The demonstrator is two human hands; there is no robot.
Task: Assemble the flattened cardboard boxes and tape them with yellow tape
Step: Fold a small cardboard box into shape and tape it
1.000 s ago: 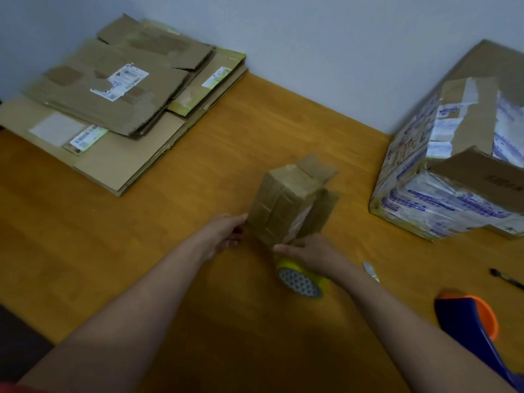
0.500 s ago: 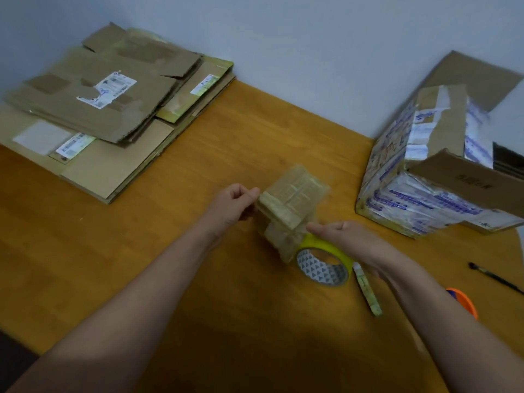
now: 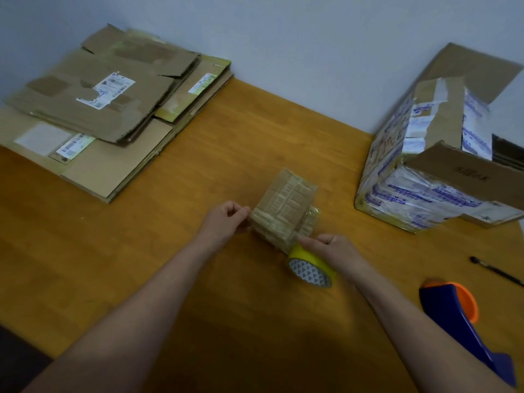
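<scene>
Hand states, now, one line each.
The left hand pinches the small cardboard box at its left edge.
The right hand pinches the box's near corner, just above the yellow tape roll.

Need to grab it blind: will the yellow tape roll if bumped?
Probably could: the tape looks tipped up on its rim beside the box, under the right hand. A hollow ring, it is likely light and stiff.

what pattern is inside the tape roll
Grey and white triangles inside the tape roll, with a yellow outer band; seen in the head view.
</scene>
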